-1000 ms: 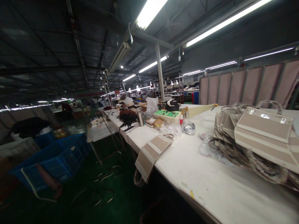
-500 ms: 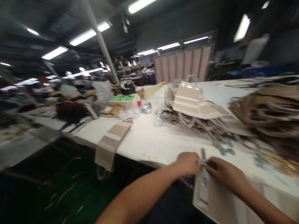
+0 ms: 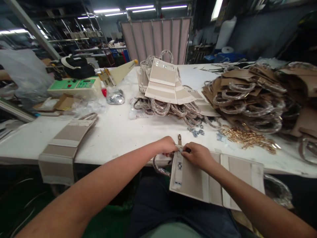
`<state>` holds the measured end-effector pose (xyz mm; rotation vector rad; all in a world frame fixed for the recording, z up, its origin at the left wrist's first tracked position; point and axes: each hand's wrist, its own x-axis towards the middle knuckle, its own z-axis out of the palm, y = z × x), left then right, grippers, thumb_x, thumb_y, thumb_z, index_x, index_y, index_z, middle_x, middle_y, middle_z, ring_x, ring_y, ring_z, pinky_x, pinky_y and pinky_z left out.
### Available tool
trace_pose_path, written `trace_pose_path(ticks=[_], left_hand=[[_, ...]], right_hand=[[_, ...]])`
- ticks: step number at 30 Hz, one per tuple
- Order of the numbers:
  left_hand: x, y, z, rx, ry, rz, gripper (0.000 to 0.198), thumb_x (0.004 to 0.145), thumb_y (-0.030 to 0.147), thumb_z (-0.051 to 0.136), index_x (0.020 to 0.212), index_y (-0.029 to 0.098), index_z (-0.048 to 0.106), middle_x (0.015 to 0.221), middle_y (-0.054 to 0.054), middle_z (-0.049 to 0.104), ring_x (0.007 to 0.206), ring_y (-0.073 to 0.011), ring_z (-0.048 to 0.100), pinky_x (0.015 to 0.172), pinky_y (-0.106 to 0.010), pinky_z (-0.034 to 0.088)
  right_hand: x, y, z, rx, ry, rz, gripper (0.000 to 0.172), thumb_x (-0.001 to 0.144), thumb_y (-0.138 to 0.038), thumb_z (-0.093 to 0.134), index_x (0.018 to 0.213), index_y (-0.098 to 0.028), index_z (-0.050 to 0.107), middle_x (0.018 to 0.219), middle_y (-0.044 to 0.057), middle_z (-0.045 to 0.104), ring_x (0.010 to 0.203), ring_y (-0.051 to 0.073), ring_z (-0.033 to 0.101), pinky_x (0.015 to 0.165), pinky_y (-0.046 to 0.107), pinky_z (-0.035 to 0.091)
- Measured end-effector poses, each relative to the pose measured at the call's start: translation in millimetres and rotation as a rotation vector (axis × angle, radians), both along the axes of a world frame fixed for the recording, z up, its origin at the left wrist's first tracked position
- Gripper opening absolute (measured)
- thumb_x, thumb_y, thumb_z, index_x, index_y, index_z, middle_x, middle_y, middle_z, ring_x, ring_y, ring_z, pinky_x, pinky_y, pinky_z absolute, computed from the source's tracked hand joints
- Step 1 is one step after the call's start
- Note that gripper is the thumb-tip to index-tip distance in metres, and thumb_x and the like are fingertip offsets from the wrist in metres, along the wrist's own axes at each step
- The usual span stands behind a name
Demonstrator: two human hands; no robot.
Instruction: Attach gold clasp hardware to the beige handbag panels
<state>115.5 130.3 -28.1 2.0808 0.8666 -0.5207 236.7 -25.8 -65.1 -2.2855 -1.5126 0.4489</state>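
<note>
A beige bag panel (image 3: 193,175) with a plastic-wrapped handle at each end lies across the table's front edge and my lap. At its upper left corner my left hand (image 3: 168,146) is closed on the edge, beside a brass-coloured metal piece (image 3: 179,138) that sticks up past the corner. Just to the right, my right hand (image 3: 196,154) has its fingers pinched at the same corner, over a pale strip with small metal fittings (image 3: 179,166). Whatever lies between the right fingertips is too small to make out.
Stacked beige panels (image 3: 163,79) stand at the back middle, brown wrapped-handle pieces (image 3: 247,92) to their right. Gold metal parts (image 3: 250,137) and small silver plates (image 3: 196,132) lie in front. Another panel (image 3: 61,142) overhangs the table's left front edge. A green-topped machine (image 3: 74,84) stands behind.
The view has swung to the right and steadied. Both hands remain at the panel's corner, and more of the panel and its right handle now shows.
</note>
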Motion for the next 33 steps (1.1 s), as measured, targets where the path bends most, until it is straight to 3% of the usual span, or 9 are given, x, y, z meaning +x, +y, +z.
trace_pose_path(ticks=[3,6,10,12,15,19,25,33], left_hand=[[4.0,0.8,-1.8,0.002,-0.011,0.04,0.029,0.085,0.029,0.073,0.061,0.018,0.061,0.042,0.004,0.044,0.046,-0.013,0.046,0.052,-0.026,0.035],[6.7,2.1,-3.8,-0.021,-0.014,0.079,0.03,0.082,0.028,0.075,0.059,0.018,0.06,0.045,0.004,0.047,0.049,-0.0128,0.046,0.052,-0.026,0.034],[11.2,7.2,-5.3,-0.063,-0.016,0.109,0.034,0.081,0.031,0.078,0.056,0.018,0.059,0.044,0.003,0.048,0.048,-0.0132,0.045,0.052,-0.028,0.032],[13.4,9.8,-6.8,-0.073,-0.014,0.122,0.036,0.079,0.032,0.08,0.054,0.017,0.059,0.042,0.002,0.046,0.047,-0.013,0.043,0.051,-0.028,0.031],[15.1,11.4,-11.0,-0.101,-0.027,0.145,0.03,0.08,0.029,0.079,0.059,0.016,0.063,0.046,0.002,0.05,0.047,-0.0126,0.045,0.052,-0.027,0.033],[13.3,11.1,-18.1,-0.133,-0.076,0.154,0.023,0.083,0.025,0.074,0.063,0.015,0.065,0.054,0.002,0.056,0.053,-0.0123,0.053,0.055,-0.025,0.038],[9.0,13.6,-23.9,-0.13,-0.119,0.138,0.028,0.082,0.026,0.072,0.058,0.016,0.061,0.052,0.003,0.053,0.054,-0.0112,0.048,0.055,-0.026,0.033],[8.2,16.0,-22.6,-0.077,-0.116,0.059,0.027,0.081,0.027,0.068,0.056,0.017,0.061,0.053,0.002,0.053,0.057,-0.0132,0.047,0.058,-0.029,0.031]], right_hand=[[4.8,4.1,3.3,-0.028,0.037,-0.001,0.007,0.09,-0.031,0.072,0.087,-0.026,0.076,0.093,0.002,0.077,0.087,0.023,0.066,0.07,0.031,0.038],[8.8,3.5,17.3,0.063,0.186,-0.01,0.008,0.09,-0.031,0.072,0.087,-0.026,0.078,0.084,0.0,0.077,0.079,0.02,0.066,0.07,0.03,0.042],[9.5,-2.0,47.5,0.471,0.472,-0.183,0.026,0.094,-0.045,0.073,0.081,-0.023,0.075,0.066,-0.002,0.068,0.06,0.017,0.062,0.06,0.029,0.045],[7.3,-2.0,54.3,0.69,0.585,-0.272,0.034,0.095,-0.054,0.071,0.08,-0.023,0.071,0.059,-0.003,0.061,0.05,0.016,0.056,0.053,0.029,0.044],[3.4,2.2,44.9,0.894,0.715,-0.303,0.041,0.096,-0.056,0.072,0.073,-0.023,0.062,0.058,-0.003,0.057,0.05,0.015,0.053,0.052,0.029,0.047],[2.3,8.6,25.6,0.931,0.928,-0.348,0.048,0.094,-0.05,0.074,0.063,-0.023,0.049,0.057,-0.005,0.049,0.051,0.013,0.05,0.054,0.027,0.047],[3.4,20.5,31.2,1.08,1.182,-0.435,0.054,0.089,-0.047,0.076,0.061,-0.023,0.036,0.053,-0.009,0.032,0.042,0.008,0.032,0.043,0.024,0.035],[-2.3,32.7,23.7,1.114,1.254,-0.401,0.05,0.089,-0.042,0.075,0.061,-0.023,0.039,0.051,-0.009,0.033,0.039,0.008,0.03,0.039,0.024,0.031]])
